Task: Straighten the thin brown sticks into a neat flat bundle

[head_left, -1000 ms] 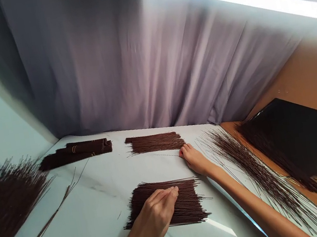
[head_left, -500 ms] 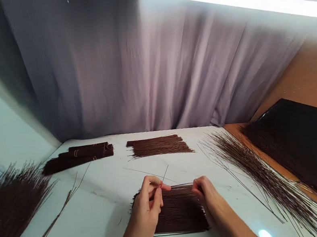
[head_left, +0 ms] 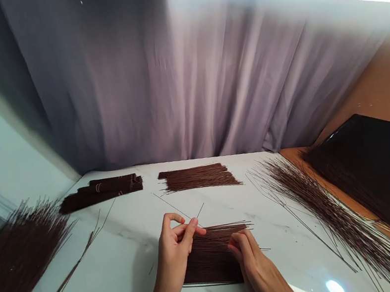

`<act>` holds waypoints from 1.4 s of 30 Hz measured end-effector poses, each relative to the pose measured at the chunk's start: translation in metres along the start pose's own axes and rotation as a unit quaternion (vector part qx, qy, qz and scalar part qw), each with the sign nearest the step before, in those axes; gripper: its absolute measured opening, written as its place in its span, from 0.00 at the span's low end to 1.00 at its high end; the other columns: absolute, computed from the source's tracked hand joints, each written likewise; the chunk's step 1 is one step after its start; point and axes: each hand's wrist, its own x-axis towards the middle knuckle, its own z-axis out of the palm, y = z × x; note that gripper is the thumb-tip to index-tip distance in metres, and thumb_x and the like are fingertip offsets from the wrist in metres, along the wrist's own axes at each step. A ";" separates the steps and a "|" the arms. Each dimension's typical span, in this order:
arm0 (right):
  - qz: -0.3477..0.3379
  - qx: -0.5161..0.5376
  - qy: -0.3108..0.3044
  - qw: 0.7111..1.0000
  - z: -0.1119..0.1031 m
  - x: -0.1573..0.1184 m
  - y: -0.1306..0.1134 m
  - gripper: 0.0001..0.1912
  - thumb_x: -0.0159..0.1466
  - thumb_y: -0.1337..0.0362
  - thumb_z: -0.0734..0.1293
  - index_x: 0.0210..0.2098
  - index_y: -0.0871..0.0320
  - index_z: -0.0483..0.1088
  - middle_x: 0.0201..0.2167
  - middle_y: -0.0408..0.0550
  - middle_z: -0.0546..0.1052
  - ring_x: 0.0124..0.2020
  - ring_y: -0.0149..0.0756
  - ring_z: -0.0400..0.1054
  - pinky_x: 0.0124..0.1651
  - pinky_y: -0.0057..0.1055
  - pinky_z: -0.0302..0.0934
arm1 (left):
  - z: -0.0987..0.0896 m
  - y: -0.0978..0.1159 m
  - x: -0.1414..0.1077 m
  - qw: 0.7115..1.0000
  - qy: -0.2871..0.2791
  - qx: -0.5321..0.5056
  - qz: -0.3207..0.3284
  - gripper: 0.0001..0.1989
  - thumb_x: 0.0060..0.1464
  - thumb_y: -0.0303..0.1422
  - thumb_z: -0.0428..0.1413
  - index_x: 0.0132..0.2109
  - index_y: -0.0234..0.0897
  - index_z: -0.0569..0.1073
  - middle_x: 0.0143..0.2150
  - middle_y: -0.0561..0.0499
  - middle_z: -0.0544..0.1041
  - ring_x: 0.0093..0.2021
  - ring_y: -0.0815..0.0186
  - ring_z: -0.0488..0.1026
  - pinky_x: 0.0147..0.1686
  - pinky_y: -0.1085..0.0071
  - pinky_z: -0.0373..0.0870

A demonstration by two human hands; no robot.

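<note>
A stack of thin dark-brown sticks (head_left: 213, 263) lies crosswise on the white table under my hands. My left hand (head_left: 176, 252) is above its left end, thumb and forefinger pinched on a thin stick (head_left: 200, 209) whose tip points up and to the right. Another thin stick (head_left: 169, 204) slants from the upper left towards those fingertips; whether it is held too, I cannot tell. At the stack's right end is my right hand (head_left: 250, 257), fingers curled in a pinch. A stick end pokes out beyond it, but what its fingertips hold is hidden.
Dark rolled bundles (head_left: 111, 187) and a flat row of brown sticks (head_left: 198, 177) lie at the back. Loose stick piles spread on the left (head_left: 18, 257) and right (head_left: 327, 208). A black panel (head_left: 383, 168) stands at the right, and a grey curtain (head_left: 156, 97) hangs behind.
My right hand has moved left and down over the stack's right end. My left hand has shifted slightly left and up. The slanting stick now stands steeper, and the view has turned a little.
</note>
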 end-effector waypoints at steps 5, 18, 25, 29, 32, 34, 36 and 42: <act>0.005 0.036 -0.001 0.999 0.001 -0.003 -0.002 0.14 0.77 0.58 0.50 0.46 0.52 0.64 0.36 0.47 0.70 0.24 0.32 0.70 0.20 0.25 0.65 | -0.002 0.007 -0.001 0.999 -0.022 -0.017 -0.017 0.19 0.58 0.46 0.62 0.37 0.42 0.60 0.29 0.51 0.83 0.21 0.72 0.54 0.22 0.76 0.50; 0.008 0.092 -0.041 0.995 -0.001 -0.005 -0.005 0.14 0.77 0.63 0.48 0.42 0.51 0.62 0.36 0.46 0.67 0.26 0.33 0.68 0.29 0.29 0.70 | -0.003 0.006 -0.004 0.998 -0.052 -0.009 -0.015 0.17 0.61 0.45 0.60 0.36 0.36 0.69 0.30 0.48 0.82 0.24 0.72 0.54 0.24 0.74 0.51; 0.001 0.098 -0.044 0.994 -0.003 -0.005 -0.006 0.12 0.77 0.64 0.49 0.43 0.51 0.61 0.36 0.46 0.67 0.27 0.34 0.69 0.29 0.30 0.70 | -0.004 0.008 -0.002 0.998 -0.048 -0.021 -0.036 0.17 0.58 0.46 0.62 0.35 0.35 0.72 0.30 0.46 0.82 0.24 0.71 0.55 0.23 0.74 0.49; -0.003 0.097 -0.052 0.994 -0.007 -0.003 -0.006 0.12 0.77 0.65 0.49 0.42 0.50 0.61 0.36 0.45 0.67 0.26 0.33 0.70 0.29 0.29 0.69 | -0.004 0.010 -0.003 0.998 -0.050 -0.019 -0.045 0.18 0.58 0.47 0.62 0.34 0.34 0.74 0.30 0.47 0.81 0.24 0.71 0.54 0.23 0.75 0.49; -0.008 0.101 -0.055 0.993 -0.009 -0.002 -0.006 0.11 0.77 0.65 0.50 0.42 0.50 0.60 0.36 0.46 0.68 0.27 0.33 0.70 0.28 0.29 0.69 | -0.004 0.011 -0.004 0.997 -0.049 -0.023 -0.047 0.18 0.57 0.47 0.62 0.35 0.34 0.74 0.29 0.48 0.80 0.24 0.71 0.54 0.23 0.75 0.50; -0.010 0.103 -0.054 0.993 -0.009 -0.002 -0.005 0.11 0.77 0.65 0.50 0.42 0.50 0.60 0.36 0.46 0.68 0.27 0.33 0.70 0.28 0.29 0.68 | -0.004 0.011 -0.003 0.997 -0.049 -0.026 -0.045 0.18 0.57 0.47 0.63 0.34 0.34 0.74 0.28 0.49 0.79 0.24 0.71 0.54 0.23 0.75 0.49; -0.009 0.106 -0.054 0.993 -0.008 -0.002 -0.004 0.12 0.77 0.65 0.49 0.42 0.50 0.61 0.36 0.46 0.68 0.28 0.33 0.70 0.29 0.29 0.69 | -0.003 0.011 -0.004 0.997 -0.050 -0.032 -0.038 0.18 0.57 0.47 0.63 0.34 0.34 0.74 0.28 0.51 0.78 0.23 0.72 0.54 0.23 0.75 0.49; -0.002 0.115 -0.052 0.992 -0.004 -0.004 -0.002 0.13 0.77 0.64 0.49 0.41 0.51 0.61 0.36 0.46 0.67 0.29 0.34 0.69 0.29 0.30 0.68 | 0.000 0.013 -0.008 0.998 -0.052 -0.039 -0.022 0.17 0.60 0.45 0.61 0.34 0.35 0.74 0.27 0.52 0.76 0.24 0.71 0.56 0.24 0.75 0.52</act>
